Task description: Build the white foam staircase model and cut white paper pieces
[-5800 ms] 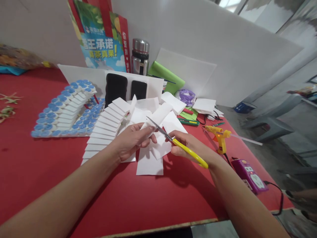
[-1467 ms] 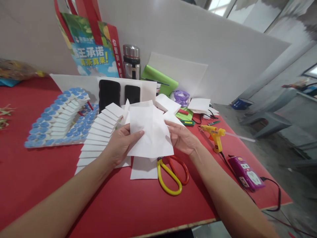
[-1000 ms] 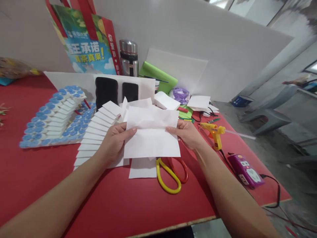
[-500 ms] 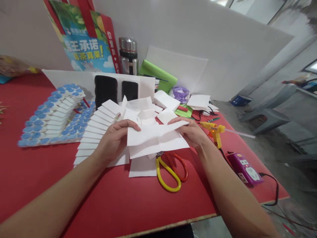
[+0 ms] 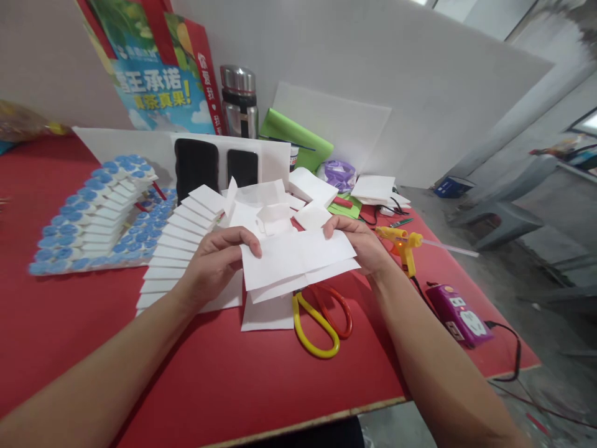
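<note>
A folded sheet of white paper (image 5: 298, 258) is held up between both hands, its two layers slightly apart along the lower edge. My left hand (image 5: 224, 252) pinches its left end, thumb on top. At the right end my right hand (image 5: 357, 239) grips it with the thumb over the upper layer and the fingers behind, mostly hidden. Below the paper lie scissors (image 5: 319, 330) with one yellow and one red handle loop; their blades are covered. Another white piece (image 5: 268, 314) rests on the table beside them. Overlapping white cards (image 5: 170, 261) fan out left of my left hand.
On the red table (image 5: 261, 386), a model with blue rosettes (image 5: 74, 224) stands at left. Two phones (image 5: 196, 171) lean at the back near a steel flask (image 5: 239, 102). A yellow glue gun (image 5: 403, 242) and purple power socket (image 5: 459, 314) are at right.
The raised upper layer of the paper has come down closer to the lower one. My right thumb now shows on top of it. The view has shifted slightly.
</note>
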### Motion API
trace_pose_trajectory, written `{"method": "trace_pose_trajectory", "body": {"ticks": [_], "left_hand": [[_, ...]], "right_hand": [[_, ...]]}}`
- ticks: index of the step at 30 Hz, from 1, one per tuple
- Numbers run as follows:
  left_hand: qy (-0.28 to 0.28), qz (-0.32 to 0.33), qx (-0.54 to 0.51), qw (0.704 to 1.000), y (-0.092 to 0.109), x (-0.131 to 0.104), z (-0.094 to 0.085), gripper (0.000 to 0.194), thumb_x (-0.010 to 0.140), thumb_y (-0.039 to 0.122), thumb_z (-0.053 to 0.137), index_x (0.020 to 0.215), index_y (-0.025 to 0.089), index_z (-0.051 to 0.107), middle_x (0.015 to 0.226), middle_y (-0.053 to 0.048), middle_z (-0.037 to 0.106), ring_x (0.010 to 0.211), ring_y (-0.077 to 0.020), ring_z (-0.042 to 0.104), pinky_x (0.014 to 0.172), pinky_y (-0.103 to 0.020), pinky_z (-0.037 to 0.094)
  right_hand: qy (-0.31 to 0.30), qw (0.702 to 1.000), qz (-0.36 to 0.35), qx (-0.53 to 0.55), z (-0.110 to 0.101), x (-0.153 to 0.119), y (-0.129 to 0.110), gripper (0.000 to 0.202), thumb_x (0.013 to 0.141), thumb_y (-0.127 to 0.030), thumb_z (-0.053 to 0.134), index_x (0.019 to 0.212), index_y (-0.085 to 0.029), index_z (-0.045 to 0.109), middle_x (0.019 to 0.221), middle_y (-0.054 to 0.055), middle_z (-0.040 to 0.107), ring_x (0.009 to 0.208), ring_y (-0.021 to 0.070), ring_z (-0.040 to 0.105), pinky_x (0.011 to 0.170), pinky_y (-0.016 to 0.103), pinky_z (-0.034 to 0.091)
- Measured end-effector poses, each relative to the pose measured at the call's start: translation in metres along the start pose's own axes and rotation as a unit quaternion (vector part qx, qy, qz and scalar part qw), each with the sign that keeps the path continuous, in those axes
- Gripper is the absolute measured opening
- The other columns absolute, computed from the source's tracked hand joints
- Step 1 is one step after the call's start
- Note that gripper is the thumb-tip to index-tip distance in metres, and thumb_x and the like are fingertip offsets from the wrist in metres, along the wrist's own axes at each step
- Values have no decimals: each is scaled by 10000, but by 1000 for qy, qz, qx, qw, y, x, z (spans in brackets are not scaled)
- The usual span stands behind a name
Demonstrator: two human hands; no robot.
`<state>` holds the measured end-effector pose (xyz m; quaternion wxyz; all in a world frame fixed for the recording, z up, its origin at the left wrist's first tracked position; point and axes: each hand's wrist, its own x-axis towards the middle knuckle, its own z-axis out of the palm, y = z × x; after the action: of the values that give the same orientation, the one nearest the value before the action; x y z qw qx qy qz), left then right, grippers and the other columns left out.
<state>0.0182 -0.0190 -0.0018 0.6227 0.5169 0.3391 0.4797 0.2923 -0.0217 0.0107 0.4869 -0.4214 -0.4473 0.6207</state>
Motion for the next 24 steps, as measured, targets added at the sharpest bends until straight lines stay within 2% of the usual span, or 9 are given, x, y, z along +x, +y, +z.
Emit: {"method": "trace_pose_trajectory", "body": {"ticks": [4,7,10,13,15,17,19,22,24], "left_hand": [[-24,25,3,999,2,1,-1,159,668,238,645,684,159,781,652,-52,632,581,-138,505,531,-266,367],[6,25,42,999,-3,1,-2,222,778,362,700,662,179,748,677,-49,632,596,-143,516,534,-265,374],[57,11,126,990,-9,2,-1,240,738,355,850,670,203,677,626,12,577,549,-105,457,504,-229,319],[76,18,198,977,-8,1,1,294,695,336,905,705,213,637,524,72,438,462,-76,333,446,-218,218],[86,25,204,975,-5,0,4,272,689,318,908,819,223,689,495,94,398,429,-73,311,423,-218,199],[93,24,186,978,0,0,7,440,669,288,918,1064,224,736,530,88,490,447,-92,418,425,-212,273],[93,12,164,982,2,0,9,657,651,269,927,1266,208,703,641,52,627,545,-130,567,479,-214,391],[96,-18,130,987,1,0,10,709,632,282,941,1293,195,700,811,2,725,663,-159,661,559,-229,489],[100,-43,113,988,-2,1,8,684,614,299,957,1248,200,722,815,-3,736,645,-153,664,558,-230,503]], "right_hand": [[11,1000,8,-1,1,0,0,101,623,-194,777,674,-183,692,590,-16,615,458,95,452,424,206,283],[13,1000,13,-16,0,1,1,75,620,-195,749,669,-198,692,576,-20,592,467,104,433,442,222,275],[8,998,-10,-57,-4,4,4,25,663,-228,706,669,-204,703,581,-9,565,499,119,413,469,249,289],[0,993,-51,-102,-8,7,7,173,763,-344,675,664,-203,696,623,20,573,561,151,443,505,285,346],[4,989,-66,-135,-8,7,10,219,792,-405,718,697,-209,692,669,18,594,610,161,482,543,288,387],[14,984,-74,-164,-6,7,12,209,737,-380,829,786,-222,702,738,0,632,670,163,532,593,277,429],[20,982,-80,-167,-3,6,14,336,660,-304,909,931,-241,721,830,-13,682,743,169,588,651,274,472],[15,989,-68,-127,0,4,13,543,636,-265,937,1133,-251,721,963,5,748,843,189,660,732,295,527],[-4,995,-44,-88,0,4,13,515,654,-295,937,1124,-217,740,1002,34,776,874,199,693,778,315,550]]}}
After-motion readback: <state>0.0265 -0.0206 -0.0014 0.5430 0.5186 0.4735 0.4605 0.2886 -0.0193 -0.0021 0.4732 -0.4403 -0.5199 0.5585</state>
